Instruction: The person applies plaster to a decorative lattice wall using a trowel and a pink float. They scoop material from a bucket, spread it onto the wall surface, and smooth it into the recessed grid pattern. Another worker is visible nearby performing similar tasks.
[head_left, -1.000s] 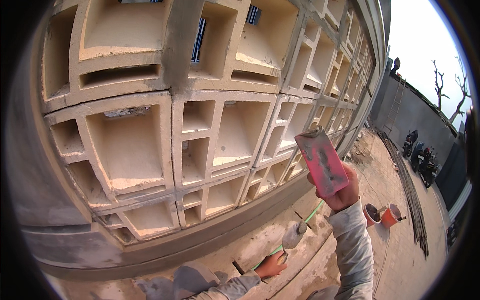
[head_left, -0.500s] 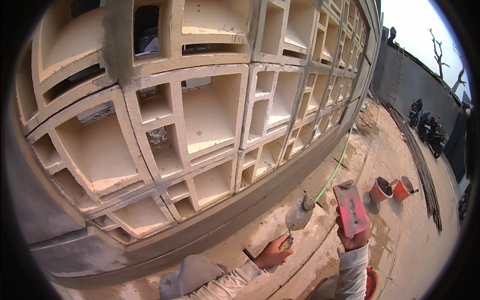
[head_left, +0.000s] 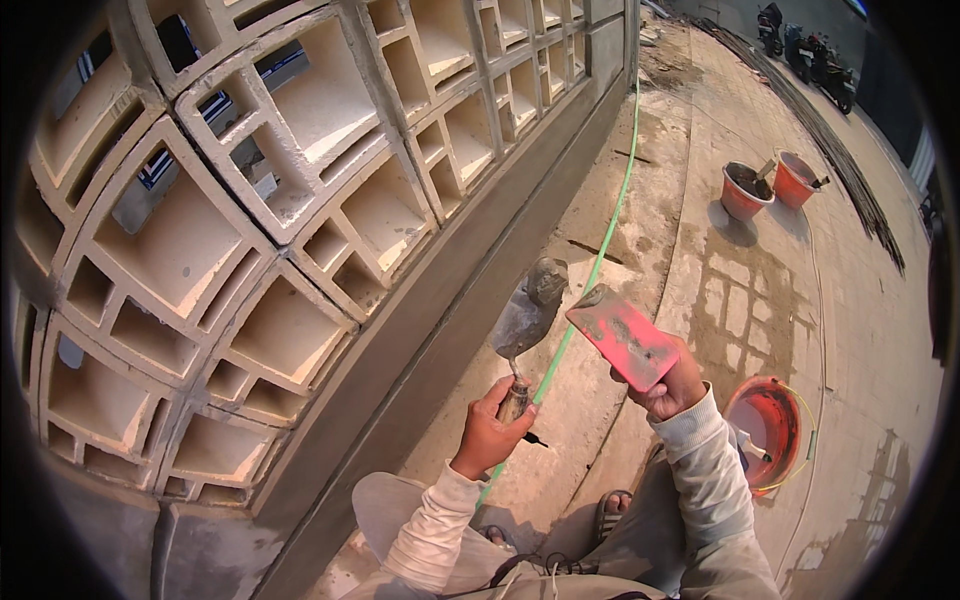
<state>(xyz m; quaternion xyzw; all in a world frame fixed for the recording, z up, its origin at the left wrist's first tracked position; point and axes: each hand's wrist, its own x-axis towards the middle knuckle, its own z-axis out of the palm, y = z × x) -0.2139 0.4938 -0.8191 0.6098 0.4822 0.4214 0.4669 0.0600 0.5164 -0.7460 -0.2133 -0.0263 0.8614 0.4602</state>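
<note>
The left hand [head_left: 487,432] is clamped round the handle of a trowel [head_left: 528,318] whose blade, loaded with grey mortar, points up and away. Just right of it, the right hand [head_left: 673,387] grips a red float [head_left: 622,336] (tilted, its near corner in the fingers), the blade tip almost touching its far edge. An orange bucket [head_left: 768,432] sits right of the right wrist; a green hose [head_left: 600,255] runs along the pavement beside the block wall [head_left: 300,200]; two orange pots [head_left: 768,185] stand farther off.

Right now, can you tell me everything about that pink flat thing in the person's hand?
The pink float is a flat, rectangular plastic-looking board, worn and smeared with grey mortar, darkest at its far corner. The right hand grips it from underneath at the near end, so any handle is hidden. It is tilted, its face up and leftward, above the concrete ground. Its far corner is close to the trowel; whether they touch cannot be told.
</note>
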